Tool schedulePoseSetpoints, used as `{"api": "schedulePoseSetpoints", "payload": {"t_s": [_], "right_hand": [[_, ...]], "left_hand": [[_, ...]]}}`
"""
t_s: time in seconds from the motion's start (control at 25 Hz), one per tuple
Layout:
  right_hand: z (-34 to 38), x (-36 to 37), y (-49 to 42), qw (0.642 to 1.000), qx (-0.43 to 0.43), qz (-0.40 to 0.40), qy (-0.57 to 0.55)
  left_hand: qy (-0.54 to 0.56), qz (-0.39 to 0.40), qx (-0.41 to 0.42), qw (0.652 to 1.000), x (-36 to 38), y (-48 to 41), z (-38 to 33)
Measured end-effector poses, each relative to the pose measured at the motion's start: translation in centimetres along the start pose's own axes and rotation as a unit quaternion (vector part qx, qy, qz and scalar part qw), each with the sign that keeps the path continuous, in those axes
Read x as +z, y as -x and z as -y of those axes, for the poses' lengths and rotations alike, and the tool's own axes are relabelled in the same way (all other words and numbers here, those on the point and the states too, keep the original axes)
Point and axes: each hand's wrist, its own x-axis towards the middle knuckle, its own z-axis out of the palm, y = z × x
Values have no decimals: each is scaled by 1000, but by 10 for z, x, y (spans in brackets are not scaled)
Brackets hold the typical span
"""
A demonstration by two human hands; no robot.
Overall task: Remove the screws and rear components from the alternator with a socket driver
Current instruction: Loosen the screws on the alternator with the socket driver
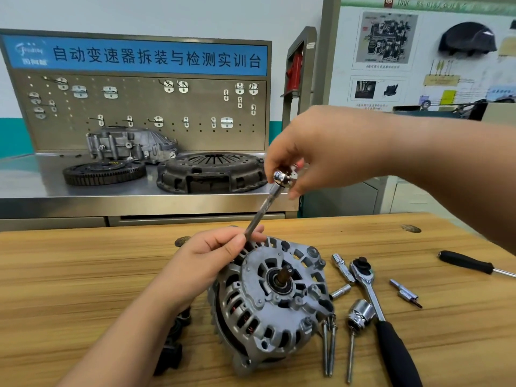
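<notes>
Alternator just below left hand pinching socket driver shaft; right hand grips its top.

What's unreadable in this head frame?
1. Socket driver tip and what it engages: head view, behind left hand and alternator rim.
2. Driver's top end: partly covered by right hand fingers.
3. Black parts beside alternator: half hidden by left forearm.
4. Ratchet handle: cut by bottom edge.

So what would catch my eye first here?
The grey alternator stands out in the middle of the wooden table, with the left hand pinching a socket driver slanting up from it and the right hand gripping its top. Right of it lie a ratchet and long bolts; behind, a clutch cover sits on a steel bench.
</notes>
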Motion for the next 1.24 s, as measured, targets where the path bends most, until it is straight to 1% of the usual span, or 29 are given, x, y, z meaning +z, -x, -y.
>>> {"api": "schedulePoseSetpoints", "payload": {"t_s": [0.08,0.16,0.2,0.24,0.32,0.36,0.44,0.52,0.56,0.6,0.68,0.72,0.8,0.84,0.96,1.0,1.08,1.16,1.2,1.24], "right_hand": [[-1,0,1,999,2,-7,-41],[3,-4,4,989,45,31,-135],[4,-3,5,987,55,38,-150],[4,-2,4,990,47,30,-129],[3,0,3,999,2,-13,-39],[5,1,3,999,-10,-29,-18],[6,0,3,998,-5,-34,-49],[10,-1,3,990,45,-12,-132],[10,0,3,987,60,-8,-147],[9,0,2,991,54,-15,-123],[6,1,3,999,3,-35,-23],[6,1,4,999,-18,-36,-7],[5,-1,6,998,-40,-36,-32],[5,0,5,997,-36,-37,-51],[8,-1,3,986,46,-16,-157],[7,0,2,986,58,-14,-159],[6,0,2,991,64,-7,-116],[6,-1,4,990,89,31,-106],[6,-1,6,990,92,40,-97],[7,-2,6,994,82,37,-64]], "left_hand": [[-4,-10,-2,1000,2,-1,1],[0,-20,0,1000,5,-1,0],[4,-25,1,1000,6,-1,0],[7,-28,3,1000,7,0,0],[11,-24,9,1000,6,1,-2],[9,-22,9,1000,5,1,-3],[1,-23,6,1000,5,2,-4],[-10,-31,3,999,8,1,-4],[-13,-37,3,999,10,1,-4],[-13,-43,6,999,11,1,-5],[-7,-41,10,999,9,2,-6],[-8,-36,12,999,8,2,-7],[-14,-28,7,1000,7,3,-8],[-15,-27,4,1000,8,3,-8],[-23,-49,3,999,14,2,-7],[-21,-55,0,998,16,1,-7],[-12,-61,-3,998,17,1,-6],[-11,-56,-1,998,16,1,-5],[-10,-51,2,999,15,2,-5],[-9,-47,7,999,14,2,-6]]}}
